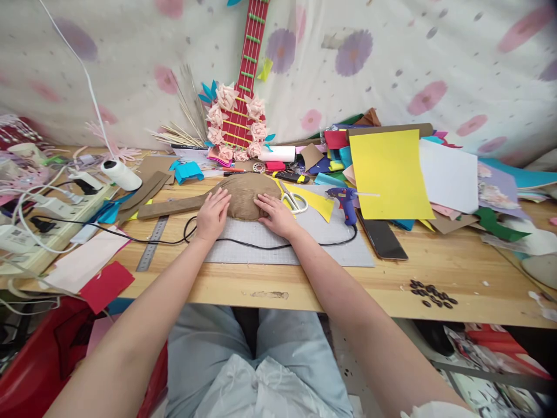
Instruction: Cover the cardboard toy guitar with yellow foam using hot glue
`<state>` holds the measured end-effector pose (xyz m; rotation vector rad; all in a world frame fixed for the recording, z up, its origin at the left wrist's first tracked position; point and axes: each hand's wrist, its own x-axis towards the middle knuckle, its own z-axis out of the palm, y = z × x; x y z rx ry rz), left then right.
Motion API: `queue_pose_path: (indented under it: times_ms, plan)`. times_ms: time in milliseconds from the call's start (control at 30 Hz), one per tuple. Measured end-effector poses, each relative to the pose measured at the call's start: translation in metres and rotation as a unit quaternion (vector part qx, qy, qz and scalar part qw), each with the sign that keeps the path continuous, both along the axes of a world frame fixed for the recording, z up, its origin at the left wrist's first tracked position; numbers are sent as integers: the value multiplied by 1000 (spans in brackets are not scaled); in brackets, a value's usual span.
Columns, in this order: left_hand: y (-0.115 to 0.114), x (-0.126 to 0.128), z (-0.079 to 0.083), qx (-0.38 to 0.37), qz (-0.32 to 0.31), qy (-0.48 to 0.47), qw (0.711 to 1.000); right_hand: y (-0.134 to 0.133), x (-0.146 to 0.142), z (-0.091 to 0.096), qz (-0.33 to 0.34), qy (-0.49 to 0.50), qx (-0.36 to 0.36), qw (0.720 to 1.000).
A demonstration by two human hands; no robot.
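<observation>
A brown cardboard guitar shape [246, 191] lies on a grey cutting mat [331, 247], its long neck [172, 206] pointing left. My left hand [212, 213] lies flat on the left side of the round body, fingers stretched out. My right hand [275, 213] presses flat on the body's right side, fingers spread. Neither hand grips anything.
Scissors [295, 201], a blue glue gun [346, 200] with a black cord, a phone [383, 238], a metal ruler [152, 242], a yellow sheet [391, 174] and piled coloured paper surround the mat. A red decorated guitar [243, 98] leans at the back. Power strips sit left. Dark beads [433, 293] lie right.
</observation>
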<state>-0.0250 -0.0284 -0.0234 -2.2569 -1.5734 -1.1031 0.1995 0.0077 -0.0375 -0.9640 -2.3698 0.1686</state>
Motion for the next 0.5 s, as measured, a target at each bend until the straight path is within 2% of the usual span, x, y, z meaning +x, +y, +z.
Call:
queue_pose_path:
  times_ms: [233, 500]
  plan:
    - [1, -5, -5, 18, 48, -47, 998, -6, -12, 3, -19, -9, 17, 1000]
    - [0, -5, -6, 6, 65, -32, 997, -4, -14, -1, -20, -13, 16, 1000]
